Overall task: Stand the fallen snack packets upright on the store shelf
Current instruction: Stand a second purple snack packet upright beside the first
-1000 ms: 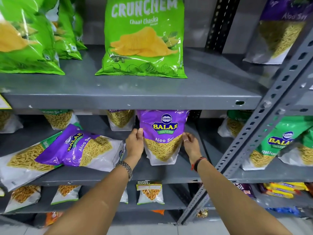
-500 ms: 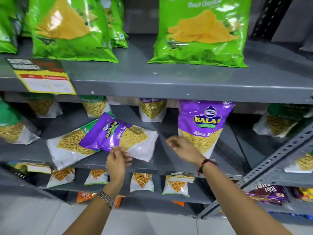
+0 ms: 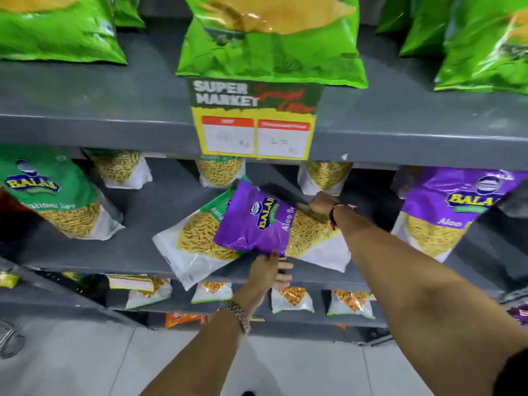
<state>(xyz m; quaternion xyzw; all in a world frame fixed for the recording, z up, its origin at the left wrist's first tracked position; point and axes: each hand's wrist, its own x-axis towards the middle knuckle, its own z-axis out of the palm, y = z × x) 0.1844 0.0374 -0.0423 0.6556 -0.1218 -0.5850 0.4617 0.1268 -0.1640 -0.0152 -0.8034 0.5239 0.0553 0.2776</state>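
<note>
hands now both on fallen purple packet (image 3: 257, 224), vs. half a sec ago when only left hand (image 3: 270, 270) touched it and right hovered apart. left hand pinches its near edge, thumb on top; right hand (image 3: 321, 202) reaches over its far end, fingers hidden, so grip cannot be told. packet lies tilted on mid shelf (image 3: 137, 252), between the hands. judged: lift to upright is starting. under it a green-topped packet (image 3: 197, 238) also lies flat, overhanging shelf edge, may slide. upright purple packet (image 3: 445, 212) stands right of right hand; price card (image 3: 254, 121) hangs above.
</note>
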